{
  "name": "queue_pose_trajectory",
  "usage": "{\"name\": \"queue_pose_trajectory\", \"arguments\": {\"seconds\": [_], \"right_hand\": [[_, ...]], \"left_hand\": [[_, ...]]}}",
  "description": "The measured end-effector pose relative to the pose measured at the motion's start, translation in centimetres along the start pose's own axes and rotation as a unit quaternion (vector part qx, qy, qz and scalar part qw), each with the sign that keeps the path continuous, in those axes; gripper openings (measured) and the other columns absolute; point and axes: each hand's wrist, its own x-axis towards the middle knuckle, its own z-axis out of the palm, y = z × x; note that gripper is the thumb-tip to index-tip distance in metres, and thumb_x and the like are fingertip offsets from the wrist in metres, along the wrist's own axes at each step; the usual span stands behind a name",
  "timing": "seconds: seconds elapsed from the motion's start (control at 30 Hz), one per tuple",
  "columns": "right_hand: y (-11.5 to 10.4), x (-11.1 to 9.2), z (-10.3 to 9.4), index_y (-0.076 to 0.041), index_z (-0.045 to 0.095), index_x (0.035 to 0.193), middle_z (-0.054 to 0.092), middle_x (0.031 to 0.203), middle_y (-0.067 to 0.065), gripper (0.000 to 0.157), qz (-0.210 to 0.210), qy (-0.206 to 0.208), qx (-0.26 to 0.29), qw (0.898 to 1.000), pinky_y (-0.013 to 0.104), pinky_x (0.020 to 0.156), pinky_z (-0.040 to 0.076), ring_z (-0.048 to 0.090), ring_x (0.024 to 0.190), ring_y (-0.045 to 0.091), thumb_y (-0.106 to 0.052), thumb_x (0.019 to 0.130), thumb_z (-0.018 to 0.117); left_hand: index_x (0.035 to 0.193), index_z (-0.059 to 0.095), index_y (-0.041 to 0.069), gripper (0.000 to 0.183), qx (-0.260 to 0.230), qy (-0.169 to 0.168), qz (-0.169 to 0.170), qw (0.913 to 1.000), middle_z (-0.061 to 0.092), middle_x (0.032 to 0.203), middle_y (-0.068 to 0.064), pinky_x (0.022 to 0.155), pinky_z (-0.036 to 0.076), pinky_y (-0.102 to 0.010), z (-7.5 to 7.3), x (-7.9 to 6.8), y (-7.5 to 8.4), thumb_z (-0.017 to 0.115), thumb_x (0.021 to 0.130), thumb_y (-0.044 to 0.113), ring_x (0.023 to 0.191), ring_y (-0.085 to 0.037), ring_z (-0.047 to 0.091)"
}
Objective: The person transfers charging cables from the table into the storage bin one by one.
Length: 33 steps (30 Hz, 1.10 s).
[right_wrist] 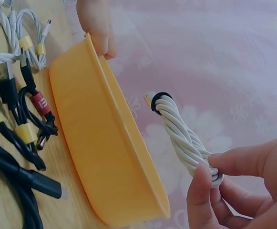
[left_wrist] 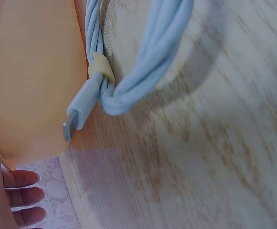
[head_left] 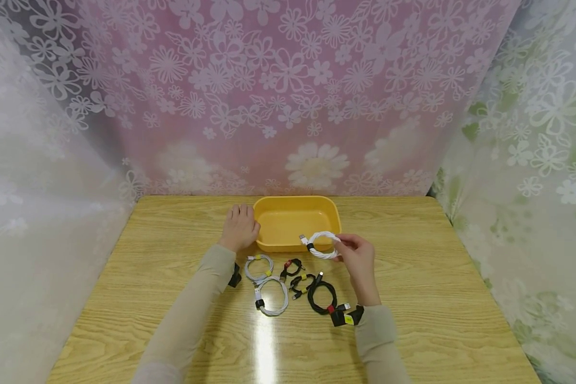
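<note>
My right hand (head_left: 359, 262) pinches a coiled white USB cable (right_wrist: 183, 131) between thumb and fingers. In the head view the coil is above the front right part of a yellow plastic basin (head_left: 295, 220); a black strap binds it, with its metal plug pointing left. At the basin's left end, my left hand (head_left: 240, 229) grips the rim, with the thumb over the edge. Close to that hand, a pale cable coil (left_wrist: 150, 62) with a yellow tie lies on the table, its white plug beside the basin wall.
On the wooden table (head_left: 413, 346), in front of the basin, lie another white coil (head_left: 285, 298), a large black coil (head_left: 335, 292) with a red tie, and two small black coils (head_left: 295, 261). Patterned curtains (head_left: 288, 106) hang behind and at both sides.
</note>
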Motion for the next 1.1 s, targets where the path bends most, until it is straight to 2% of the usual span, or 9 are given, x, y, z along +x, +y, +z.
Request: {"name": "queue_pose_trajectory", "arguments": {"seconds": [0.33,0.53,0.9,1.1], "right_hand": [[-0.7,0.3,1.0,0.011,0.068,0.107,0.064,0.090,0.015,0.021,0.001,-0.008,0.006,1.000,0.025,0.055,0.055,0.058,0.066,0.012,0.000,0.089,0.070],[-0.8,0.6,1.6,0.010,0.069,0.107,0.064,0.091,0.017,0.022,0.001,-0.012,0.006,1.000,0.030,0.059,0.057,0.058,0.066,0.013,-0.002,0.089,0.071],[-0.6,1.5,2.9,0.010,0.070,0.103,0.063,0.086,0.012,0.018,-0.007,-0.015,0.016,1.000,0.033,0.056,0.057,0.059,0.065,0.013,0.002,0.088,0.070],[-0.4,2.1,3.8,0.009,0.070,0.104,0.063,0.086,0.012,0.018,-0.003,-0.014,0.016,1.000,0.032,0.056,0.057,0.058,0.064,0.014,0.000,0.088,0.070]], "left_hand": [[0.099,0.046,0.001,0.020,0.003,-0.009,-0.004,1.0000,0.044,0.099,-0.017,0.081,0.032,-0.043,0.2,0.2,-0.2,0.044,0.101,0.020,0.092,-0.034,0.038],[0.099,0.046,0.002,0.019,0.001,-0.015,-0.006,0.9999,0.044,0.100,-0.017,0.082,0.032,-0.043,0.3,0.2,-0.2,0.043,0.101,0.021,0.093,-0.034,0.038],[0.102,0.046,0.001,0.021,0.004,-0.024,-0.007,0.9997,0.044,0.104,-0.017,0.084,0.031,-0.043,0.3,0.4,-0.2,0.041,0.102,0.022,0.095,-0.034,0.037],[0.098,0.046,0.000,0.020,-0.005,-0.001,0.002,1.0000,0.044,0.100,-0.019,0.082,0.031,-0.043,0.2,0.1,-0.1,0.043,0.099,0.019,0.091,-0.035,0.037]]}}
